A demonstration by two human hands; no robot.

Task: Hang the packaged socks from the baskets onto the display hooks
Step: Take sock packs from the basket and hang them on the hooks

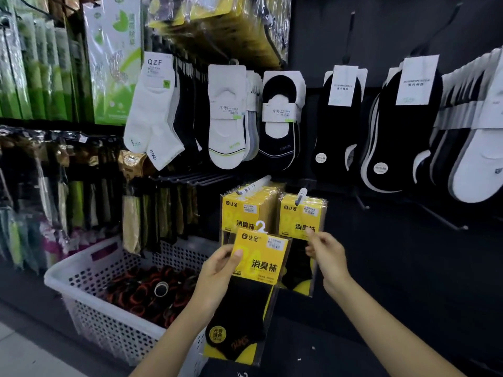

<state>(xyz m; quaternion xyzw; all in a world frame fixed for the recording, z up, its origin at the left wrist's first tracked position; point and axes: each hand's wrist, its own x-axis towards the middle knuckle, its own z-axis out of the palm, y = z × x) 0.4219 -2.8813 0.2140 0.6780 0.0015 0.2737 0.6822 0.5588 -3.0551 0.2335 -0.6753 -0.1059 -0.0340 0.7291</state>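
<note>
Head view: left hand (217,270) has thumb and fingers clamped on yellow sock pack (253,289) at 6 o'clock, w/ its white hanger (261,226) up. Right hand (325,253) at 5 o'clock pinches hung pack (300,221) on display hook (301,195). White basket (89,273) sits at 8 o'clock.

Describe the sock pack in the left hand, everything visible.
The held sock pack is a clear plastic sleeve with a yellow card header bearing black print and a white price sticker, over black socks with yellow toe patches and a round yellow sticker low down. A small white hanger hook tops it. It hangs upright, tilted slightly, not yet on a hook. The left hand pinches its upper left edge, thumb in front.
</note>
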